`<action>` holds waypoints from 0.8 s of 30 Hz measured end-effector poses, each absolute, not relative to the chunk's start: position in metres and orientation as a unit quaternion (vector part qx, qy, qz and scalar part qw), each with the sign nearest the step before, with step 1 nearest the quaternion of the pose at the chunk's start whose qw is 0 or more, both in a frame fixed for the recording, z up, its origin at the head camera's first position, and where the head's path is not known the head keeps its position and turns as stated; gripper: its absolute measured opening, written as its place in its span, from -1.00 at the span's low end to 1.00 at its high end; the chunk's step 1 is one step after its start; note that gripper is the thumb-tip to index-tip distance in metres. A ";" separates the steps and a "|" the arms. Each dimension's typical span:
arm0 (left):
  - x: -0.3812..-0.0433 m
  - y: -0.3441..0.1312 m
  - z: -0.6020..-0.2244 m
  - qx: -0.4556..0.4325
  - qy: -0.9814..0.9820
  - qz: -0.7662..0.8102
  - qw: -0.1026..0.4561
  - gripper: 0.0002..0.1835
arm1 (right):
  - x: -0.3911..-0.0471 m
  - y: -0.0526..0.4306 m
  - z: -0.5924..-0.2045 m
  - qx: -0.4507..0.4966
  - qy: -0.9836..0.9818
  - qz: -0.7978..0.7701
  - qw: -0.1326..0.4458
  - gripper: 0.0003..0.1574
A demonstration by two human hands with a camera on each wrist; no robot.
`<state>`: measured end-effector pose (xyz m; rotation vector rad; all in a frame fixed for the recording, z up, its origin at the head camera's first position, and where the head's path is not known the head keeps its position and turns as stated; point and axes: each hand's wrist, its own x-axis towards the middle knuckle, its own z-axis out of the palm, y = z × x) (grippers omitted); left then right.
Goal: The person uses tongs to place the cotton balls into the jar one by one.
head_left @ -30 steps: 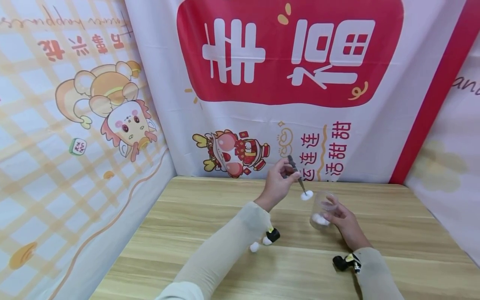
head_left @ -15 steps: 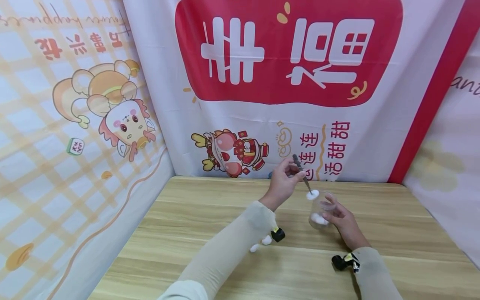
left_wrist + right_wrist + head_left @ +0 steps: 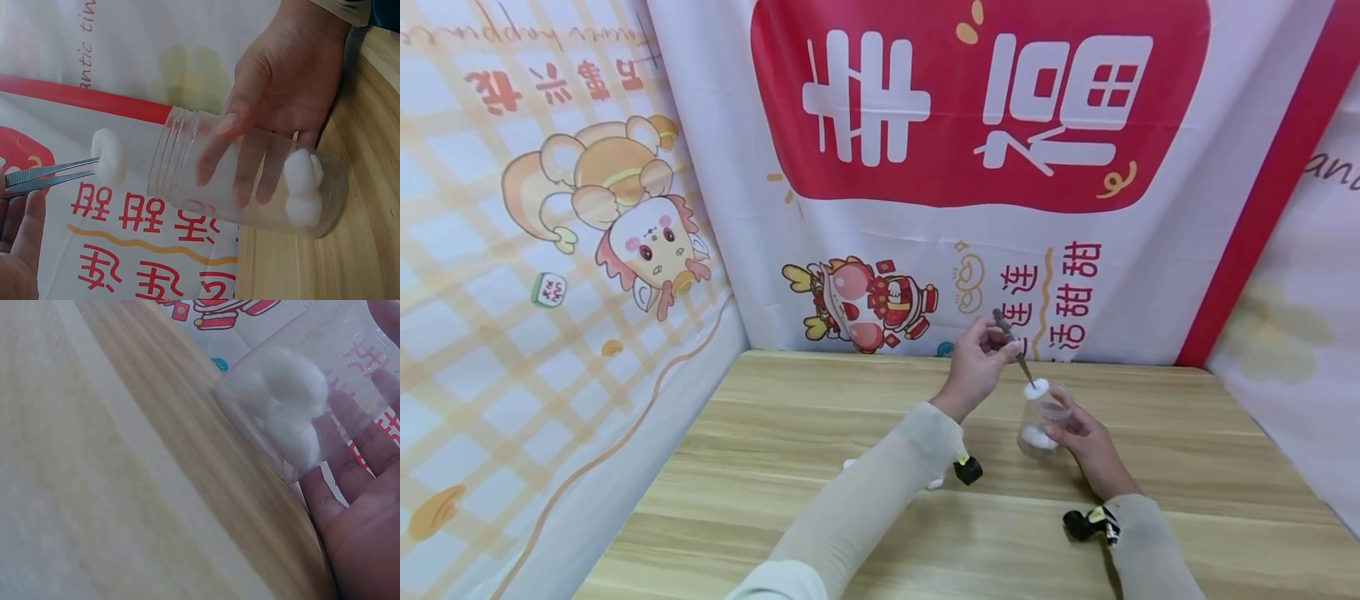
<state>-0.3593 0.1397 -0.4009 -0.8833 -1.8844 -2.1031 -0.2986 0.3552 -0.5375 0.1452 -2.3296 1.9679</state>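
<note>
My left hand pinches metal tweezers that slant down to the right. Between the tips of the tweezers sits a white cotton ball; in the left wrist view it hangs just outside the mouth of a clear plastic jar. My right hand holds this jar from the right side, thumb and fingers around its wall. Several white cotton balls lie at the jar's bottom. The jar stands on the wooden table, its mouth upward in the head view.
Loose cotton balls lie on the wooden table beside the left forearm, partly hidden by the sleeve. A printed cloth backdrop rises at the table's far edge. A black camera is worn on the left wrist.
My left hand has moved right with the tweezers and cotton ball, from left of the jar to its mouth. My right hand and the jar have stayed nearly in place.
</note>
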 end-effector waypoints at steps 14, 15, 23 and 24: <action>-0.363 0.156 -0.403 -0.290 -0.629 -0.717 0.078 -0.75 | -0.300 0.355 -0.537 0.042 -0.762 0.645 0.039 -0.12; -0.363 0.156 -0.403 -0.288 -0.632 -0.715 0.078 -0.75 | -0.299 0.355 -0.537 0.041 -0.761 0.646 0.038 -0.11; -0.366 0.163 -0.411 -0.274 -0.644 -0.710 0.082 -0.78 | -0.300 0.355 -0.536 0.033 -0.760 0.648 0.036 -0.09; -0.367 0.164 -0.412 -0.272 -0.640 -0.714 0.080 -0.78 | -0.301 0.354 -0.536 0.032 -0.760 0.648 0.036 -0.09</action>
